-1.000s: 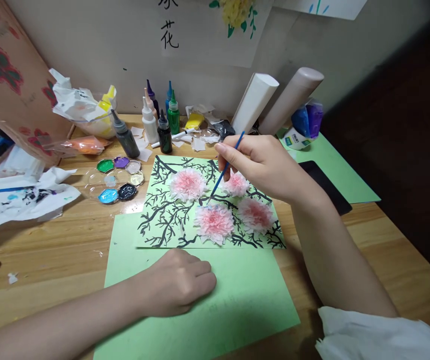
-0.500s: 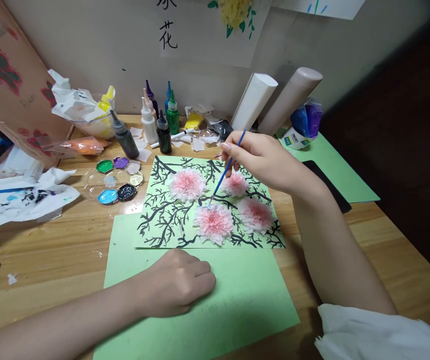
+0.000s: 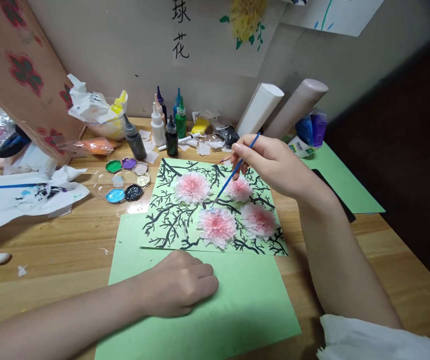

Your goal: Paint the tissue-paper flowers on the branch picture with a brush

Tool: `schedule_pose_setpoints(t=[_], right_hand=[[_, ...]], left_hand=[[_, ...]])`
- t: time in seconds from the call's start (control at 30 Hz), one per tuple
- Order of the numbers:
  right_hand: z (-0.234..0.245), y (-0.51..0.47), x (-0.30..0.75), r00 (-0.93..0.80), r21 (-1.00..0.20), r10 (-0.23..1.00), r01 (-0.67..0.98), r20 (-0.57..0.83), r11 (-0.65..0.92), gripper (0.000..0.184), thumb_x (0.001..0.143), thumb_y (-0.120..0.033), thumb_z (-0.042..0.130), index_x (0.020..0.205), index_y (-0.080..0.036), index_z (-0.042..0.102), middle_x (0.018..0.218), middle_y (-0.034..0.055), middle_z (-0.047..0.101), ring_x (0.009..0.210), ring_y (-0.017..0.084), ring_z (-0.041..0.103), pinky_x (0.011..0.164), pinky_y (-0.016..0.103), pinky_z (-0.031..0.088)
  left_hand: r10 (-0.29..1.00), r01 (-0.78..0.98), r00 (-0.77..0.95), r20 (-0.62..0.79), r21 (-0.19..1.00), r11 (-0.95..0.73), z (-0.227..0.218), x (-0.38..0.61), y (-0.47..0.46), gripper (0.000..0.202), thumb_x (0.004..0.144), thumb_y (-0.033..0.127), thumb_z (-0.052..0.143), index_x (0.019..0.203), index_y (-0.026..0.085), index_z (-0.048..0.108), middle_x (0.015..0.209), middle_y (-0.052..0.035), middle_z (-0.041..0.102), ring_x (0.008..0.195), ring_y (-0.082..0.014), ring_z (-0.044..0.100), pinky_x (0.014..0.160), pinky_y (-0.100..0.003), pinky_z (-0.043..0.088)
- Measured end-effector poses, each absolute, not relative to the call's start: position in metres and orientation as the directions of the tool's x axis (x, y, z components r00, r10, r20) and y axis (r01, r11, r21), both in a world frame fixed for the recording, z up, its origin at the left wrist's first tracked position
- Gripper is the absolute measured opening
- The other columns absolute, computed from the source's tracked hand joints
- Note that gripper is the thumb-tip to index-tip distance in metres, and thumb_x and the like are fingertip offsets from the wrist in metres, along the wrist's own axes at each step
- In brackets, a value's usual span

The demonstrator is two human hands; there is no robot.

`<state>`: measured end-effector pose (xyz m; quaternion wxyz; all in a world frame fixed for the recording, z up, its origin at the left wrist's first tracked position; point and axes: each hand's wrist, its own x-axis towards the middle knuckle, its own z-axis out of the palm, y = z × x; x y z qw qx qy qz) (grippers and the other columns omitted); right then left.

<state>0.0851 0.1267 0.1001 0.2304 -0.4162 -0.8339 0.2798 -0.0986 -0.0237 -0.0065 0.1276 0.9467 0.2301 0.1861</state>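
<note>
In my right hand is a blue paintbrush, pinched between thumb and fingers and slanting down to the left. Its tip is at the upper edge of a pink-and-white paper flower, where small bluish marks show; whether it touches cannot be made out. Several such flowers sit on a light green sheet painted with black branches. My left hand rests in a loose fist on a larger green sheet in front of the picture, its fingers curled under with nothing visible in them.
Left of the picture lies a clear paint palette with several colours. A stained tissue with another brush is farther left. Paint bottles stand behind. Two tall rolls lean on the wall, beside a black flat object.
The whole view has shifted slightly, so most things appear farther right and lower. My right hand keeps the brush at the same flower; more bluish marks show on its upper edge.
</note>
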Motion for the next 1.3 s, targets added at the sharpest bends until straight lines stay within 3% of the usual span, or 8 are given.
schedule_pose_setpoints(t=[0.4, 1.3], right_hand=[[0.0979, 0.1281, 0.0854, -0.556, -0.669, 0.826, 0.581, 0.089, 0.463, 0.033, 0.091, -0.045, 0.043, 0.078, -0.019, 0.058, 0.077, 0.0022, 0.066, 0.072, 0.015, 0.06, 0.07, 0.029, 0.041], [0.0948, 0.1312, 0.0865, -0.527, -0.711, 0.839, 0.539, 0.134, 0.452, 0.033, 0.091, -0.044, 0.043, 0.076, -0.019, 0.06, 0.076, 0.0023, 0.066, 0.068, 0.014, 0.061, 0.066, 0.028, 0.045]], left_hand=[[0.484, 0.397, 0.827, 0.285, 0.313, -0.863, -0.0079, -0.0987, -0.0245, 0.019, 0.078, 0.005, 0.042, 0.065, 0.019, 0.041, 0.06, 0.0008, 0.049, 0.047, -0.0131, 0.037, 0.041, -0.03, 0.024], [0.492, 0.398, 0.824, 0.282, 0.329, -0.856, -0.0089, -0.0991, -0.0252, 0.019, 0.076, 0.005, 0.042, 0.064, 0.019, 0.043, 0.06, 0.001, 0.048, 0.048, -0.0133, 0.036, 0.041, -0.031, 0.026]])
